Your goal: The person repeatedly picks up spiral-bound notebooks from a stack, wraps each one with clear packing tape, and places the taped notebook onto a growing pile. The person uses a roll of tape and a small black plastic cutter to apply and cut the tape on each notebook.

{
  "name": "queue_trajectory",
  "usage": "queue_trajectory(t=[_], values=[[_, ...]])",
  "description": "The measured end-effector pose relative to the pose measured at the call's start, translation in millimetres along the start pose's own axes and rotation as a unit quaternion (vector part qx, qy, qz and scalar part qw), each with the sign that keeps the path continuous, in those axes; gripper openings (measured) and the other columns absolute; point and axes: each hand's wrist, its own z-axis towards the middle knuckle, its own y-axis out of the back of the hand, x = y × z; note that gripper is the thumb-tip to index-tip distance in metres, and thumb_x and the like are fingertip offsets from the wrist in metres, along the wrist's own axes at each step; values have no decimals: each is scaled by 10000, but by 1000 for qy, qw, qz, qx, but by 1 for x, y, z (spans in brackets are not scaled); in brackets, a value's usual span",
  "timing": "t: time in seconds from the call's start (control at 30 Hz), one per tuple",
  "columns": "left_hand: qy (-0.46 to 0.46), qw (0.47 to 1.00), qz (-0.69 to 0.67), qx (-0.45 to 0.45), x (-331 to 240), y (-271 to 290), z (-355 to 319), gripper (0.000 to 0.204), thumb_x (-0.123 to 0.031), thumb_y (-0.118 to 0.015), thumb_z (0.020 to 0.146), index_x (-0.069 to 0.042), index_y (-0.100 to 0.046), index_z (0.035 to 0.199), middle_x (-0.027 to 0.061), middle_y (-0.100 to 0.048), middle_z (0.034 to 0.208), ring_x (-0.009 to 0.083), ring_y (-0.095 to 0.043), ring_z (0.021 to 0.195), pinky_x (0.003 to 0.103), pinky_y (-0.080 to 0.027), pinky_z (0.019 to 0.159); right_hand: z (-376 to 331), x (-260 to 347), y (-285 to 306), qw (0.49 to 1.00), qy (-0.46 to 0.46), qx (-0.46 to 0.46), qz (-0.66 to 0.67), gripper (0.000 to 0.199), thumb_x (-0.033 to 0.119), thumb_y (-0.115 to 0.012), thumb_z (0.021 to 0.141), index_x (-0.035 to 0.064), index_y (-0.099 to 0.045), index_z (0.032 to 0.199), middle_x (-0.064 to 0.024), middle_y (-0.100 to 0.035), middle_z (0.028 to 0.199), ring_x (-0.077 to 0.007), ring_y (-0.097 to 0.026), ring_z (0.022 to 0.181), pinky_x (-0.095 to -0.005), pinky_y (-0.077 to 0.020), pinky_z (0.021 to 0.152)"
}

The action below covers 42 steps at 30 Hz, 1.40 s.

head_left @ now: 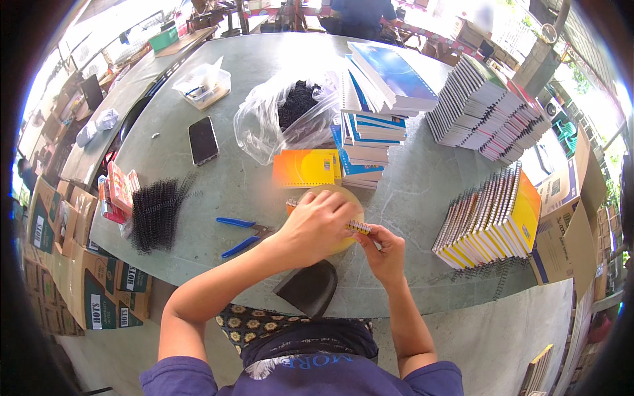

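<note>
In front of me, a spiral notebook (358,228) with an orange-yellow edge lies mostly hidden under my left hand (320,221). That hand is closed over it, its fingers bent along the bound edge. My right hand (385,249) pinches the right end of the dark wire coil between thumb and fingers. Beneath both is a round pale-yellow surface (350,199), partly covered. Pliers with blue handles (239,237) rest left of my left hand. Just beyond it lies an orange-yellow unbound notebook (305,168) with a punched edge.
Black coils (158,214) lie at left, more in a clear bag (254,125). A phone (203,140) and plastic tub (205,89) stand farther back. Blue notebooks (396,76) pile up ahead; bound stacks (489,218) stand at right. A dark curved pad (307,289) sits at the near edge.
</note>
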Motion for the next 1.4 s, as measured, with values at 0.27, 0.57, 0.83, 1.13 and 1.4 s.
queue_trajectory(t=[0.27,0.57,0.83,1.13,1.4], values=[[-35,987,-99,125,2,-10,15,171,-133,-590,795,-24,-581,926,156,-574,870,337,-544,899,428,-421,805,0,1,5,1000,12,-2,-11,109,47,-646,835,-50,-630,885,-8,-633,735,-38,-557,706,-195,-446,620],[-38,993,-99,57,-6,-18,8,150,-62,-601,752,-30,-591,898,136,-568,861,321,-543,867,412,-440,793,-5,9,0,996,38,-33,-79,108,-9,-605,784,-24,-640,886,-97,-672,745,-105,-636,700,-243,-479,622],[-33,997,-69,-9,-16,-8,5,250,-88,-690,673,-68,-602,906,116,-568,888,311,-539,907,386,-447,784,-10,19,-5,992,87,-52,-80,121,-27,-597,781,1,-646,887,-135,-669,797,-200,-656,717,-278,-498,631],[131,943,-288,-104,-27,32,16,273,13,-576,804,11,-593,1076,111,-658,980,173,-609,933,295,-464,832,-9,12,52,936,-15,-95,340,176,130,-602,887,12,-637,1013,-119,-673,945,-173,-644,833,-308,-530,743],[-342,908,-72,-231,-146,2,176,340,23,-515,772,-37,-605,1095,146,-621,1112,290,-589,1065,368,-475,910,-34,14,82,938,-41,-118,324,236,210,-614,881,34,-649,1034,-130,-677,959,-184,-644,908,-295,-505,784]])
